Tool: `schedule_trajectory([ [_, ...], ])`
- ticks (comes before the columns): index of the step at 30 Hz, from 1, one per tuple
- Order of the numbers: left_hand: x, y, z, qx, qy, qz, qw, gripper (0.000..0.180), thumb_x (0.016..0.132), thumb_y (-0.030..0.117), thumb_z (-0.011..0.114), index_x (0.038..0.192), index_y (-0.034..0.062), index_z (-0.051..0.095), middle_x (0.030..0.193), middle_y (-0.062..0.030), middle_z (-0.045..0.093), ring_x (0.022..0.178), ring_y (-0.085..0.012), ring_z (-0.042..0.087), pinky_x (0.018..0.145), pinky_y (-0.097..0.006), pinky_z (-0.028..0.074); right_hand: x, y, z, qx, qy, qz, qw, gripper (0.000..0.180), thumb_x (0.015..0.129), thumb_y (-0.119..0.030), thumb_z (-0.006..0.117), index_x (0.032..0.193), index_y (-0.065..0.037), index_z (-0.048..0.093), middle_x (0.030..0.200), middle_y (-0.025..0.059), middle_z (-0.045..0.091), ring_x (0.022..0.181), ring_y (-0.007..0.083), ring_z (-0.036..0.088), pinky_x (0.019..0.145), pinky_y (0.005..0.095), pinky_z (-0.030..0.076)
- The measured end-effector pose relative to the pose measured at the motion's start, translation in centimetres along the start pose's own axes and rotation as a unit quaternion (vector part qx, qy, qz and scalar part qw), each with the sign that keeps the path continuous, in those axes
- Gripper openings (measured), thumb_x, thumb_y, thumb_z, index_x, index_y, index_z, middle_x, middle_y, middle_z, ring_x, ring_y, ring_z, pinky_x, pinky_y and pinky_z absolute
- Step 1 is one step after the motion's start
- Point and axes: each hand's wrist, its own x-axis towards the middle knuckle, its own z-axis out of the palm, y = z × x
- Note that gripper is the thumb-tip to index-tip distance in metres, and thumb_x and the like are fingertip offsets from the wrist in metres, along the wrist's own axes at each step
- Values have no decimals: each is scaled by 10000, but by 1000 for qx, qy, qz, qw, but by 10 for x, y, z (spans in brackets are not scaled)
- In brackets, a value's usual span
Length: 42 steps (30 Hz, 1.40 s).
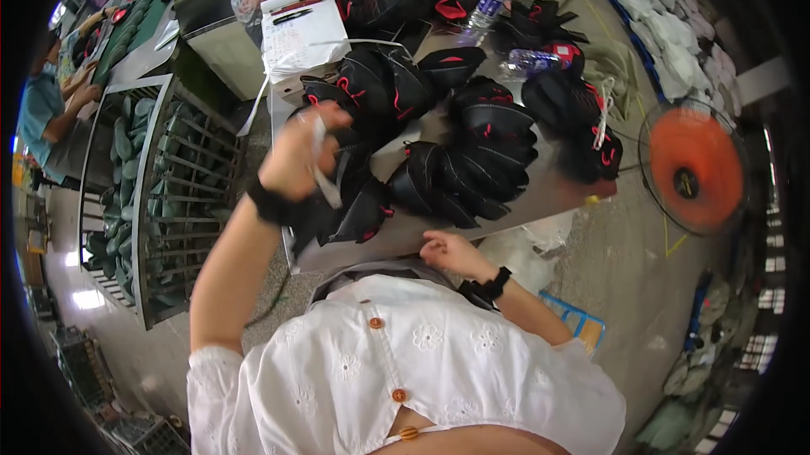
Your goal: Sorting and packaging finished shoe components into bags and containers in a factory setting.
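My left hand (pixel 297 158), blurred by motion, is raised over the table's left side. Its fingers are closed on a thin white strip (pixel 324 178) that hangs down from them. Below it lie black shoe uppers (pixel 359 208) with red trim. My right hand (pixel 456 255) rests at the table's near edge with its fingers loosely curled and nothing visible in them. Just beyond it, a fanned stack of black shoe uppers (pixel 466 175) lies on the metal tabletop (pixel 553 189). Each wrist has a black band.
Papers with pens (pixel 299 29) and two plastic bottles (pixel 491 1) lie among more uppers at the back. A metal cage of green shoe lasts (pixel 126 193) stands left. An orange fan (pixel 693 170) stands right. White bundles (pixel 658 20) lie beyond. Other people sit far left.
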Motion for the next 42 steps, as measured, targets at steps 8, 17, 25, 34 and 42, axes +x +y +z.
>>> schedule_trajectory([
  [8, -47, -182, 6, 599, -71, 221, 766, 701, 729, 49, 572, 1318, -40, 204, 1373, -244, 161, 743, -376, 592, 600, -377, 493, 54, 19, 28, 732, 121, -115, 661, 472, 810, -279, 486, 1194, -45, 346, 1212, 179, 363, 1124, 394, 362, 967, 576, 288],
  [17, -14, -212, 10, 727, -96, 175, 657, 678, 746, 56, 495, 1323, -89, 171, 1399, -267, 149, 792, -338, 625, 559, -351, 518, 12, 26, -65, 634, 337, -68, 693, 895, 734, -462, 550, 1386, -90, 64, 1439, 103, 71, 1267, 451, 155, 966, 656, 133],
  [25, 5, -203, 15, 758, -347, 66, 548, 398, 752, 264, 591, 1059, 19, 533, 858, -221, 613, 811, -353, 604, 716, -429, 476, -8, 51, -106, 567, 315, -56, 759, 1060, 665, -738, 494, 1404, -134, 33, 1463, 71, 62, 1309, 385, 109, 967, 659, 84],
  [34, 214, -31, 170, 805, -37, 230, 545, 481, 710, 390, 644, 1018, 24, 593, 910, -164, 631, 856, -317, 602, 740, -389, 482, -13, 77, -109, 517, 383, -178, 745, 722, 839, -550, 455, 1389, -204, 141, 1375, 35, 301, 1184, 275, 387, 920, 478, 364],
  [42, 375, -119, 172, 720, -116, 172, 662, 693, 625, 332, 732, 1183, 20, 463, 998, -189, 602, 929, -343, 579, 804, -387, 461, -12, 76, -144, 542, 361, -278, 706, 789, 842, -456, 511, 1412, -176, 43, 1425, 44, 221, 1280, 235, 268, 1018, 397, 279],
])
